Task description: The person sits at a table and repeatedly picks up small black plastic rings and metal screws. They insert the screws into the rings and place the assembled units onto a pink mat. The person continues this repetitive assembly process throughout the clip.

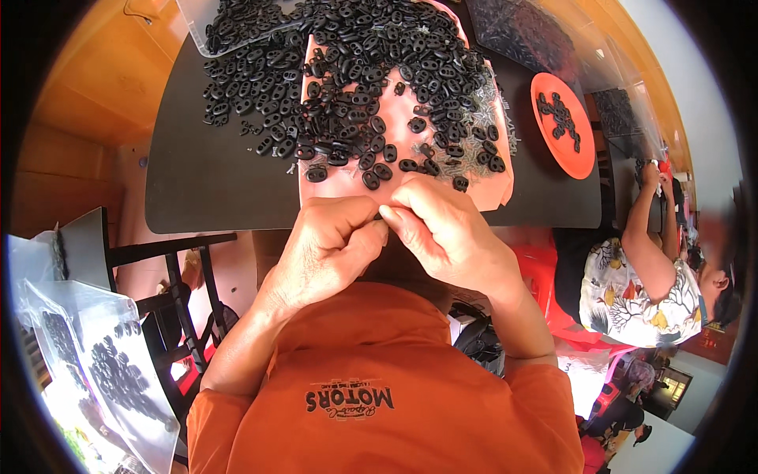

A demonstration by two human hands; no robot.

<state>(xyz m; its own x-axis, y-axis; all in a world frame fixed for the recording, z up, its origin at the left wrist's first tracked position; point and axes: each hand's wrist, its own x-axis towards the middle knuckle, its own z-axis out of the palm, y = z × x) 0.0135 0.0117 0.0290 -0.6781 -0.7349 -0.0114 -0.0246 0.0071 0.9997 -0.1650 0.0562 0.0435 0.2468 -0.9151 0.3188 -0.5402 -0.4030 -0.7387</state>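
Observation:
Fingertip to fingertip, my left hand [335,245] and my right hand [450,233] meet just off the near edge of the dark table. Both are closed in a pinch; whatever lies between the fingers is hidden. Just beyond them, black oval two-hole plastic pieces [339,130], which look like cord locks, lie loose in a large heap. Many rest on a pink sheet [401,107] whose near part reaches my knuckles. Small pale spring-like bits [474,134] are scattered among the pieces on the right side of the sheet.
An orange plate [583,158] with several black pieces sits on the table's right. A clear tub [204,43] of pieces stands at the far left. Clear bags [126,300] hang by a black chair frame [170,261]. Another person [639,288] works at the right.

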